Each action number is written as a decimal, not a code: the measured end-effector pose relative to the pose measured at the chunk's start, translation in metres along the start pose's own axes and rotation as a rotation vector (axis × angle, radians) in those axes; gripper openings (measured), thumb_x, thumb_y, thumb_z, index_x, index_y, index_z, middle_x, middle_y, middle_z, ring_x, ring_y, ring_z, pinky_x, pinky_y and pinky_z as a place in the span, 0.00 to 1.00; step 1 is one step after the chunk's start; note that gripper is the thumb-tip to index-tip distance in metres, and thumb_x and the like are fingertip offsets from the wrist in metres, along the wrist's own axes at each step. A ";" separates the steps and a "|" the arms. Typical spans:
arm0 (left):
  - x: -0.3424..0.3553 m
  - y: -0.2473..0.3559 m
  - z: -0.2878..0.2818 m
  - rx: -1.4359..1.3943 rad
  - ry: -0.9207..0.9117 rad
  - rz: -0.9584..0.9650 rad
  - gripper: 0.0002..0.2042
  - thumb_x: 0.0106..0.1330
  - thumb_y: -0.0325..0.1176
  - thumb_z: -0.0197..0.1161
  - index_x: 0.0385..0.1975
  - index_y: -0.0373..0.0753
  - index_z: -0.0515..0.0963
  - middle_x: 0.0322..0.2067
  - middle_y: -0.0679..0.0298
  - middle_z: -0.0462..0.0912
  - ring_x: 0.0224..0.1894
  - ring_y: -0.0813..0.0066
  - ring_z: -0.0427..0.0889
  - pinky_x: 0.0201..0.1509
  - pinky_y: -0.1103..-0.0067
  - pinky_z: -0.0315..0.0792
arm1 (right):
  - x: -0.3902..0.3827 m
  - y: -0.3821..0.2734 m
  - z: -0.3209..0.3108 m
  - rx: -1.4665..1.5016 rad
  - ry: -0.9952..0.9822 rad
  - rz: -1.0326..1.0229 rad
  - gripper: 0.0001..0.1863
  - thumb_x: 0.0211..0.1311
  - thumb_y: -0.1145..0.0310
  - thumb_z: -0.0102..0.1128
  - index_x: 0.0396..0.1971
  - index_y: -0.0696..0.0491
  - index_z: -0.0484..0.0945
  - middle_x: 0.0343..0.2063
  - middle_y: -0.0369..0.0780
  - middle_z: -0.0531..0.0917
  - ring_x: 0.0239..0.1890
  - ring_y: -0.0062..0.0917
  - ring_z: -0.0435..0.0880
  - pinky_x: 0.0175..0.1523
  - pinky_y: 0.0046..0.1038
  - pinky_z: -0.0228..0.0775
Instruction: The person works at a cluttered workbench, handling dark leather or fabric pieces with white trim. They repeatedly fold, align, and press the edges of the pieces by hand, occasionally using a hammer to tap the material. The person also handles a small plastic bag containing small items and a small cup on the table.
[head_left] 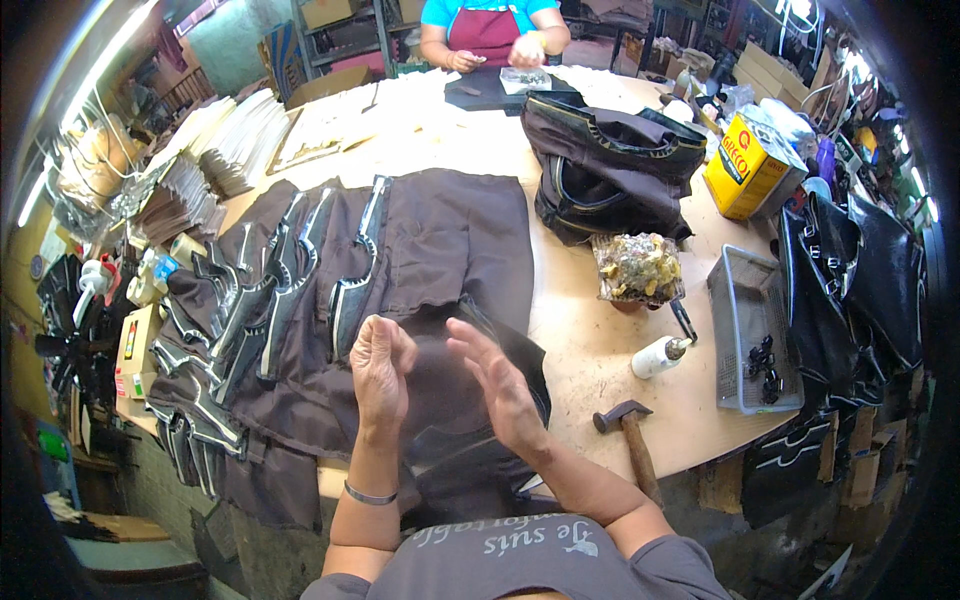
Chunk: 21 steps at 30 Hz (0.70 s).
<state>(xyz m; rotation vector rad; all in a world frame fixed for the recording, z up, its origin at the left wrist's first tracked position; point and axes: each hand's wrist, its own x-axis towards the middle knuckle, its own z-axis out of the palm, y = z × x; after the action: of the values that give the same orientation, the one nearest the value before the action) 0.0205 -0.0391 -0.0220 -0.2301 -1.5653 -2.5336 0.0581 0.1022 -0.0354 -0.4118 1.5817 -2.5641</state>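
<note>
Left hand: the left hand is raised, palm facing right, fingers spread and holding nothing.
Right hand: the right hand is raised opposite it, fingers apart, empty; a gap separates the palms.
Fabric: the dark brown cloth panel lies flat on the pale round wooden table, directly under both hands.
Left of fabric: overlapping dark bag pieces with silver-grey trim.
Right: a wooden-handled hammer, a small white bottle, a grey plastic basket.
</note>
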 end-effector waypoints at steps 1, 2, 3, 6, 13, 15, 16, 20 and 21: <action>-0.002 0.003 0.010 0.027 0.021 -0.008 0.13 0.68 0.40 0.42 0.26 0.40 0.65 0.18 0.68 0.67 0.20 0.83 0.64 0.24 0.86 0.60 | 0.002 -0.001 -0.001 0.002 0.027 0.016 0.39 0.59 0.38 0.31 0.60 0.54 0.51 0.60 0.42 0.55 0.63 0.30 0.51 0.64 0.39 0.36; -0.006 0.002 0.022 0.054 0.041 -0.016 0.12 0.68 0.40 0.42 0.28 0.39 0.66 0.21 0.66 0.71 0.23 0.82 0.68 0.28 0.85 0.63 | 0.003 -0.004 0.002 0.076 0.051 0.066 0.39 0.58 0.38 0.31 0.60 0.53 0.50 0.60 0.42 0.55 0.63 0.30 0.52 0.64 0.38 0.35; -0.011 -0.003 0.026 0.081 0.020 -0.022 0.11 0.68 0.39 0.42 0.33 0.38 0.66 0.26 0.62 0.75 0.28 0.79 0.72 0.35 0.82 0.67 | 0.003 -0.007 0.010 0.158 0.070 0.117 0.39 0.58 0.38 0.32 0.61 0.52 0.49 0.60 0.41 0.56 0.62 0.31 0.52 0.64 0.37 0.35; -0.034 -0.024 0.046 0.567 -0.134 0.250 0.10 0.68 0.38 0.42 0.33 0.38 0.64 0.25 0.61 0.73 0.27 0.79 0.72 0.33 0.84 0.67 | 0.006 0.018 0.017 0.369 0.020 0.084 0.34 0.62 0.44 0.33 0.62 0.47 0.45 0.59 0.42 0.57 0.60 0.28 0.59 0.61 0.28 0.52; -0.031 -0.028 0.036 0.174 -0.071 -0.042 0.11 0.68 0.35 0.44 0.25 0.37 0.64 0.22 0.64 0.67 0.21 0.80 0.67 0.25 0.86 0.64 | -0.003 0.034 0.013 -0.336 0.023 -0.047 0.29 0.64 0.50 0.34 0.61 0.47 0.47 0.58 0.43 0.59 0.56 0.30 0.64 0.57 0.26 0.60; -0.036 -0.030 0.032 0.303 -0.151 -0.103 0.16 0.66 0.42 0.44 0.42 0.34 0.56 0.37 0.58 0.67 0.37 0.71 0.68 0.43 0.82 0.59 | 0.002 0.018 0.020 0.441 0.068 0.207 0.28 0.64 0.52 0.37 0.61 0.45 0.47 0.56 0.46 0.61 0.56 0.32 0.64 0.55 0.27 0.63; -0.039 -0.032 0.029 0.366 -0.191 -0.132 0.24 0.65 0.45 0.44 0.51 0.33 0.52 0.45 0.55 0.67 0.46 0.67 0.68 0.52 0.80 0.57 | 0.004 0.016 0.019 0.535 0.019 0.180 0.28 0.64 0.52 0.36 0.61 0.47 0.47 0.56 0.45 0.62 0.56 0.30 0.64 0.57 0.28 0.60; -0.038 -0.033 0.050 0.298 -0.078 0.051 0.10 0.66 0.37 0.44 0.33 0.36 0.61 0.29 0.61 0.67 0.28 0.76 0.67 0.35 0.84 0.61 | 0.009 0.015 0.013 0.706 -0.026 0.171 0.31 0.62 0.50 0.39 0.60 0.49 0.48 0.54 0.47 0.63 0.54 0.30 0.65 0.57 0.32 0.59; -0.037 -0.033 0.055 0.254 -0.027 0.123 0.10 0.67 0.34 0.44 0.25 0.37 0.65 0.21 0.64 0.67 0.20 0.80 0.66 0.26 0.86 0.64 | 0.008 0.017 0.012 0.652 -0.028 0.191 0.32 0.60 0.48 0.42 0.61 0.46 0.48 0.54 0.48 0.63 0.55 0.33 0.65 0.54 0.32 0.63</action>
<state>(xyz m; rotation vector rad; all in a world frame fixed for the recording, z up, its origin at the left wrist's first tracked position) 0.0528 0.0268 -0.0340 -0.3186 -1.8020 -2.2227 0.0529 0.0821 -0.0434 -0.2110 0.6580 -2.6991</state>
